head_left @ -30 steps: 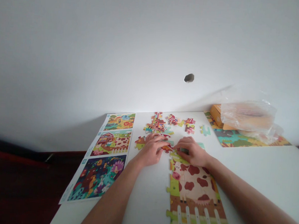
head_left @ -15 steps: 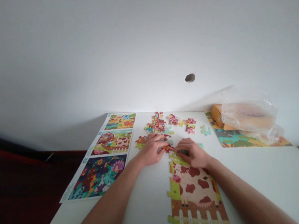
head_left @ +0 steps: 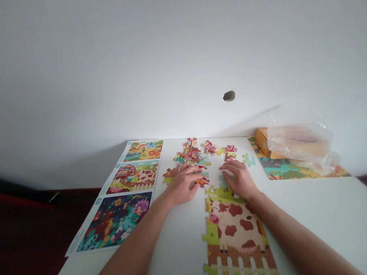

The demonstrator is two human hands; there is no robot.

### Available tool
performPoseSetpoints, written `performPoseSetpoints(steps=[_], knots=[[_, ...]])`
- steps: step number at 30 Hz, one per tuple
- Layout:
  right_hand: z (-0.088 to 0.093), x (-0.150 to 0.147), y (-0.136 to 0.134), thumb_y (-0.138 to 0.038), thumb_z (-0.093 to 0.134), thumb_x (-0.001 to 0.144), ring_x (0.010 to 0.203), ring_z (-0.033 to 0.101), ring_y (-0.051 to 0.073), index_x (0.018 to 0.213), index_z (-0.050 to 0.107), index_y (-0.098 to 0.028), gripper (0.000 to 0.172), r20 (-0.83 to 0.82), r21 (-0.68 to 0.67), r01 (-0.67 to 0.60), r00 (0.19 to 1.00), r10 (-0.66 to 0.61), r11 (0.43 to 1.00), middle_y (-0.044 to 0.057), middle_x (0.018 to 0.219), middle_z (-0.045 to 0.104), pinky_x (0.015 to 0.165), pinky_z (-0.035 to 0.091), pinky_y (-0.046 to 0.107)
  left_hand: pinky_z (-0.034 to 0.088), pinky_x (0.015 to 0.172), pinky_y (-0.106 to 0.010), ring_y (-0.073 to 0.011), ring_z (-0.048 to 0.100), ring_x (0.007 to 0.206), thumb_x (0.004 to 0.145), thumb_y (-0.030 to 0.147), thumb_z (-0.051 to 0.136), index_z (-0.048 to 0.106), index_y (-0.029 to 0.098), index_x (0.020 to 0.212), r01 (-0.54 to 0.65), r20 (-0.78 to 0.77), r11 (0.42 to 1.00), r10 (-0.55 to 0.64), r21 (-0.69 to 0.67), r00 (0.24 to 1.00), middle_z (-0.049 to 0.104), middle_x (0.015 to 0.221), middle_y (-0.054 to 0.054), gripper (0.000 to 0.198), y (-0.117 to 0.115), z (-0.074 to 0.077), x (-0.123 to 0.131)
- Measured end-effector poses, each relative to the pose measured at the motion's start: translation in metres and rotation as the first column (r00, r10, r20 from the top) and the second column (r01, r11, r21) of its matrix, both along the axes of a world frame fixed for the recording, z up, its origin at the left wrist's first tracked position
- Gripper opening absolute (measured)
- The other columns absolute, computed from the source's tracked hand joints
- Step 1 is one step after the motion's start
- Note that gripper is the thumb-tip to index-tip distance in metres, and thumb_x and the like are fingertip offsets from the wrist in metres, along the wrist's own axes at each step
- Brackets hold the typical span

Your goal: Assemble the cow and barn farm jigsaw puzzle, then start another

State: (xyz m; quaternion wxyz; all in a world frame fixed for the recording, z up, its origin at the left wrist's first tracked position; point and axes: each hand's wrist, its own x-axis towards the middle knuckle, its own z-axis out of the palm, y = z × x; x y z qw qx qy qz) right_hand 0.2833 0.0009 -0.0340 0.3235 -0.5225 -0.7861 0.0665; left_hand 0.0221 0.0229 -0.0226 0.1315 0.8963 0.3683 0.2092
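My left hand (head_left: 185, 182) is closed on a red and orange puzzle piece (head_left: 202, 182), pinched between thumb and fingers just above the table. Under and left of that hand lies a green and brown puzzle piece (head_left: 168, 176), partly covered. My right hand (head_left: 238, 179) hovers with fingers apart and slightly curled. Below it sits a pale blue-green piece (head_left: 222, 182), half hidden by the fingers. Nearer me is the joined cow section of the puzzle (head_left: 236, 226), showing a spotted cow and a white fence, its left edge with knobs sticking out.
Loose red barn pieces (head_left: 208, 147) and a stack of pieces (head_left: 192, 153) lie toward the wall. On the left is a sheet with three pictures (head_left: 100, 199). At back right, a clear plastic bag (head_left: 300, 141) and orange box (head_left: 262, 141) rest on a colourful panel (head_left: 280, 170).
My right hand has moved away from the red piece, up and slightly right, and its fingers have parted. My left hand stays around the red piece. The view has shifted slightly.
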Motion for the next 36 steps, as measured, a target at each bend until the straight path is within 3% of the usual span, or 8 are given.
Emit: performPoseSetpoints(steps=[7,12,14,16,19,23,32,36], knots=[[-0.004,0.02,0.011,-0.033,0.056,0.092,0.118,0.058,0.033,0.113,0.069,-0.022,0.026,0.236,-0.031,0.362,0.909,-0.345,0.932,0.01,0.13,0.065,0.103,0.037,0.059,0.031,0.111,-0.049,-0.0254,0.054,0.118,0.086,0.02,0.059,0.072,0.027,0.114,-0.056,-0.022,0.998,0.056,0.002,0.998,0.066,0.125,-0.003,0.032,-0.002,0.003,-0.001],[-0.006,0.02,0.012,-0.038,0.054,0.095,0.131,0.05,0.033,0.119,0.067,-0.024,0.031,0.223,-0.016,0.23,0.949,-0.221,0.973,0.01,0.141,0.059,0.105,0.038,0.057,0.024,0.114,-0.053,-0.0249,0.056,0.118,0.087,0.021,0.057,0.071,0.029,0.112,-0.153,-0.014,0.988,0.154,0.025,0.988,0.066,0.124,-0.003,0.029,0.001,0.004,-0.005],[-0.008,0.017,0.011,-0.042,0.053,0.096,0.138,0.042,0.035,0.126,0.065,-0.025,0.036,0.241,-0.031,0.107,0.966,-0.096,0.994,0.009,0.146,0.054,0.108,0.036,0.06,0.026,0.113,-0.053,-0.0251,0.056,0.118,0.086,0.015,0.054,0.072,0.028,0.107,-0.34,-0.008,0.938,0.342,0.073,0.94,0.067,0.12,-0.003,0.031,0.004,0.006,-0.009],[-0.009,0.015,0.009,-0.043,0.053,0.096,0.141,0.039,0.037,0.127,0.064,-0.027,0.037,0.257,-0.056,0.044,0.966,-0.028,0.997,0.009,0.146,0.054,0.109,0.032,0.064,0.034,0.107,-0.05,-0.0268,0.056,0.116,0.083,0.01,0.052,0.073,0.026,0.105,-0.553,-0.02,0.824,0.56,0.123,0.829,0.067,0.117,-0.005,0.035,0.007,0.008,-0.014],[-0.01,0.012,0.008,-0.041,0.054,0.096,0.139,0.041,0.037,0.124,0.066,-0.027,0.033,0.253,-0.063,0.078,0.966,-0.06,0.995,0.01,0.142,0.058,0.11,0.029,0.068,0.045,0.091,-0.045,-0.0305,0.059,0.106,0.083,0.016,0.053,0.071,0.023,0.111,-0.709,-0.14,0.687,0.727,0.161,0.672,0.063,0.113,-0.011,0.034,0.009,0.009,-0.021],[-0.01,0.011,0.009,-0.038,0.055,0.095,0.136,0.044,0.036,0.119,0.067,-0.026,0.03,0.243,-0.043,0.127,0.963,-0.113,0.991,0.01,0.139,0.06,0.11,0.03,0.067,0.05,0.083,-0.037,-0.027,0.063,0.097,0.09,0.029,0.052,0.07,0.02,0.109,-0.703,-0.26,0.703,0.702,0.109,0.663,0.06,0.105,-0.012,0.028,0.007,0.004,-0.023],[-0.014,0.01,0.009,-0.038,0.054,0.096,0.134,0.047,0.034,0.117,0.068,-0.025,0.028,0.251,0.012,0.026,0.967,-0.028,1.0,0.009,0.137,0.061,0.11,0.033,0.058,0.047,0.099,-0.035,-0.0255,0.06,0.106,0.088,0.023,0.058,0.07,0.019,0.116,-0.616,-0.093,0.779,0.626,0.116,0.774,0.06,0.113,-0.011,0.03,0.013,-0.005,-0.019],[-0.016,0.01,0.009,-0.038,0.055,0.096,0.134,0.047,0.034,0.116,0.068,-0.025,0.028,0.244,0.017,0.018,0.969,-0.022,1.0,0.009,0.136,0.061,0.11,0.033,0.058,0.045,0.102,-0.042,-0.0313,0.055,0.112,0.09,0.034,0.058,0.067,0.02,0.123,-0.653,-0.15,0.734,0.678,0.186,0.72,0.059,0.121,-0.014,0.037,0.018,-0.004,-0.017]])
